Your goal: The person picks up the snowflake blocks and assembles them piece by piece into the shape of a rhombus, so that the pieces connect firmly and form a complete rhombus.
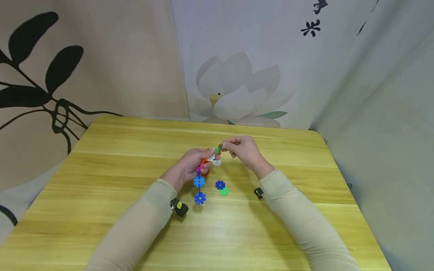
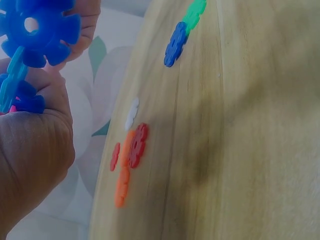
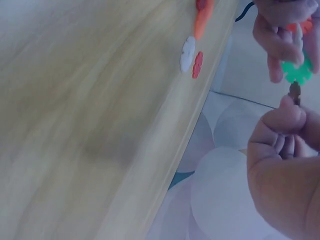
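Over to the head view, and all the action sits around mid-frame! The left hand [image 1: 191,165] comes in from the lower left, its grip curled around a chain of notched discs [image 1: 199,181] that runs down to a blue end disc [image 1: 200,198]. And here's the right hand [image 1: 245,151], just right of centre, its grip pinching a brown disc [image 1: 222,147] up beside the chain's green disc [image 1: 217,150]. Lower down, near the middle, a dark blue disc [image 1: 220,184] overlaps a light green disc [image 1: 224,191] on the wooden surface [image 1: 257,233].

Now the left wrist view: the left hand takes the left edge, that blue end disc looms large at upper left, and a light blue disc [image 2: 13,82] stands crosswise just below it. Down on the surface, the dark blue and light green pair lies at top centre, while a white disc [image 2: 132,114], red discs [image 2: 138,146] and orange discs [image 2: 123,186] gather left of centre.

Across to the right wrist view: left-hand fingers hold the chain at upper right, green disc showing beneath them. Right below, the right hand's thumb and finger clasp the brown disc against the green one's lower edge; whether their slots interlock, I can't tell.
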A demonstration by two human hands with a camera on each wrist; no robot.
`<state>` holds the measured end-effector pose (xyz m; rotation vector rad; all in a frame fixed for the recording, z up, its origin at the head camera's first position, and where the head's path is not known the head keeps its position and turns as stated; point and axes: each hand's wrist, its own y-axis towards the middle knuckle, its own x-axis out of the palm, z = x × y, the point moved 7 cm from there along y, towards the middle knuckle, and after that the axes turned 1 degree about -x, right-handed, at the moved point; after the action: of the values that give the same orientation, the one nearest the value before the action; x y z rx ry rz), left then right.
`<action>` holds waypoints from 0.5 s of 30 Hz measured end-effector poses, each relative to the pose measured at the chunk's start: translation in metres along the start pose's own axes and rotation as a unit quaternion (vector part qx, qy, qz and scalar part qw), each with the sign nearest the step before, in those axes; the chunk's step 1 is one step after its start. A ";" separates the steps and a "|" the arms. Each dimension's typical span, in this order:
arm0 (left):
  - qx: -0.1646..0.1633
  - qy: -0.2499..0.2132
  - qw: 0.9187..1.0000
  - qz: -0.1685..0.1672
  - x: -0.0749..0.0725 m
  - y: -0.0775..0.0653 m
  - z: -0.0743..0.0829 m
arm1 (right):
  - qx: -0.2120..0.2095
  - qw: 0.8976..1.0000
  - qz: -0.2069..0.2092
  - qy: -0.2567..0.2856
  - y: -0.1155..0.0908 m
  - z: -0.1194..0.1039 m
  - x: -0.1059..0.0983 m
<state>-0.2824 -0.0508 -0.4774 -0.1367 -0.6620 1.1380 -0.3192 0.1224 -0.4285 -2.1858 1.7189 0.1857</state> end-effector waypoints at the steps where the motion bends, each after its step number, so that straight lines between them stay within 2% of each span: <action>1: -0.001 0.003 1.000 -0.003 0.001 0.000 0.000 | -0.005 1.000 -0.004 -0.007 0.000 -0.001 -0.001; 6: -0.006 0.011 1.000 -0.016 0.003 0.001 0.000 | -0.026 0.999 -0.030 -0.033 0.001 -0.002 -0.001; 15: -0.007 0.018 1.000 -0.012 0.005 0.001 -0.002 | -0.032 0.998 -0.044 -0.016 0.000 0.003 0.002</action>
<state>-0.2807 -0.0461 -0.4771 -0.1600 -0.6390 1.1063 -0.3182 0.1214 -0.4316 -2.2869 1.6177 0.2558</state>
